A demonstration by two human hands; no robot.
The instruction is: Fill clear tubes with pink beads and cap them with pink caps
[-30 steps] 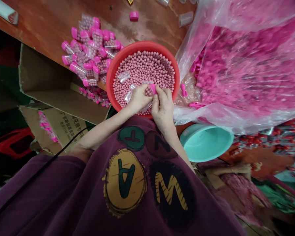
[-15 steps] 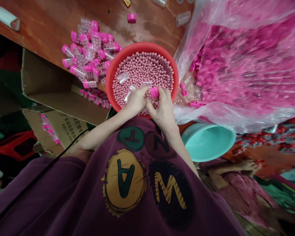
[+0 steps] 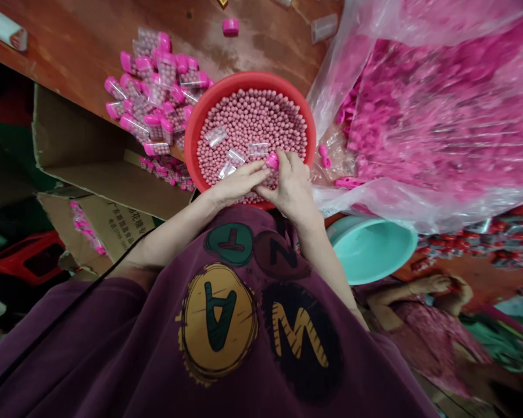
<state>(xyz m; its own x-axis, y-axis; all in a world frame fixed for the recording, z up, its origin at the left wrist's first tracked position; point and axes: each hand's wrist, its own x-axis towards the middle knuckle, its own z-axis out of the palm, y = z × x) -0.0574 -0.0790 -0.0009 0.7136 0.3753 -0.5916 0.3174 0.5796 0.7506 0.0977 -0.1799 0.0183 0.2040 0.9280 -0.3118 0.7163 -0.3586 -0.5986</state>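
Observation:
Above a red basin (image 3: 193, 130) of small pink balls, my right hand (image 3: 293, 188) grips a small clear container with a pink cap (image 3: 272, 161) between thumb and fingers. My left hand (image 3: 239, 183) meets it from the other side, its fingers close together with the tips on the container. My hands hide most of the container's body. Several uncapped clear tubes lie on the balls, among them a tube (image 3: 216, 137) at the left and another tube (image 3: 258, 150) just beyond my fingers.
A heap of pink-capped filled containers (image 3: 157, 87) lies left of the basin, above an open cardboard box (image 3: 87, 157). At the right are a plastic bag of pink parts (image 3: 427, 116) and a turquoise basin (image 3: 375, 249). Another person's hands (image 3: 448, 287) show at lower right.
My left fingers have straightened and come over the container, which has turned so its cap looks rounder. The view has shifted slightly. The other person's hands have come together.

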